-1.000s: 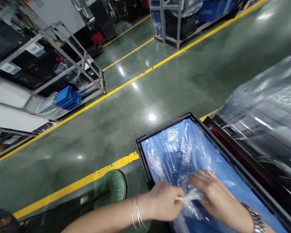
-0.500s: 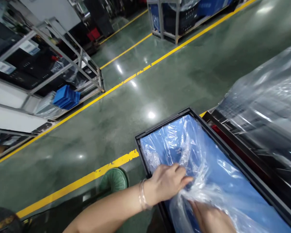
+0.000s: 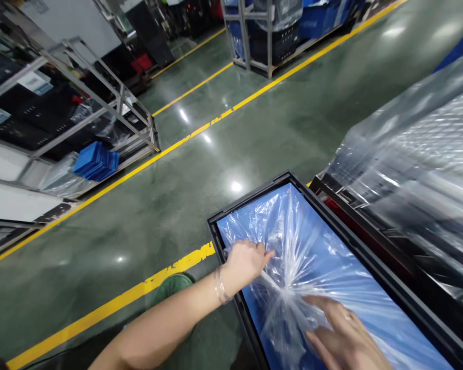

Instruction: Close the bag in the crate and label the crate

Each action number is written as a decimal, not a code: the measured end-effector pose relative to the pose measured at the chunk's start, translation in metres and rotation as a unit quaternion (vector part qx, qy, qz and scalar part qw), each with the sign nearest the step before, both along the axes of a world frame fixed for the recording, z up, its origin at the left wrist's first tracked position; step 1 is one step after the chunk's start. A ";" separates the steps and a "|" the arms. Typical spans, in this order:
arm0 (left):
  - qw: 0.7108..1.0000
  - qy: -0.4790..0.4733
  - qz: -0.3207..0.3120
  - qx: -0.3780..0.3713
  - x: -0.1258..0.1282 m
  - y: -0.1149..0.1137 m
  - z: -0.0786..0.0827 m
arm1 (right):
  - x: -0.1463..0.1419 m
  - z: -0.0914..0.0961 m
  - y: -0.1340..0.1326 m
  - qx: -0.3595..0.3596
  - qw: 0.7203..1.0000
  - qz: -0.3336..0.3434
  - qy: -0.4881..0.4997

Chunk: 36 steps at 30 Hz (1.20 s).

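Yellow painted floor lines [image 3: 200,131] are crossing the glossy green concrete floor [image 3: 278,118]. A grey metal shelving rack [image 3: 100,103] is standing at the left, holding a stack of blue plastic trays [image 3: 95,162]. A clear-film-wrapped pallet load [image 3: 420,154] is sitting at the right.

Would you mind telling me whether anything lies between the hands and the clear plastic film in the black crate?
Nothing visible does: the left hand and right hand both rest directly on the clear plastic film inside the black crate.
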State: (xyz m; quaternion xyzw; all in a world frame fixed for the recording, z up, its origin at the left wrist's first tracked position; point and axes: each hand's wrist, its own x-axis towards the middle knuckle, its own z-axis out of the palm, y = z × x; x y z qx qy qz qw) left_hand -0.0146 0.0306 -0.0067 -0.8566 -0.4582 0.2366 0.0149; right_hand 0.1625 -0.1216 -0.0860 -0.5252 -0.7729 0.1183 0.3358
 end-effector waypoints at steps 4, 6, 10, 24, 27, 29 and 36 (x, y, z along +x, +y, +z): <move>0.983 0.047 0.009 -0.177 -0.004 -0.027 0.042 | -0.015 -0.001 0.036 -0.175 0.928 -0.002 0.330; 0.967 0.012 -0.011 -0.252 -0.003 -0.037 0.050 | -0.029 -0.018 0.048 -0.182 0.930 0.001 0.319; 0.938 -0.127 -0.059 -0.317 0.001 -0.049 0.044 | -0.057 -0.037 0.060 0.103 0.985 -0.070 0.116; 0.911 -0.370 -0.050 -0.174 -0.019 -0.036 -0.050 | -0.030 -0.015 0.063 -0.195 0.862 -0.035 0.467; 0.897 -0.398 0.040 -0.187 -0.014 -0.038 -0.055 | -0.035 -0.017 0.069 -0.335 0.758 -0.094 0.552; 0.916 -0.326 0.120 -0.200 -0.006 -0.034 -0.052 | -0.039 -0.023 0.067 -0.237 0.831 -0.079 0.498; 0.978 -0.094 0.019 -0.184 -0.013 -0.029 -0.049 | -0.068 -0.030 0.045 0.147 0.972 -0.175 0.048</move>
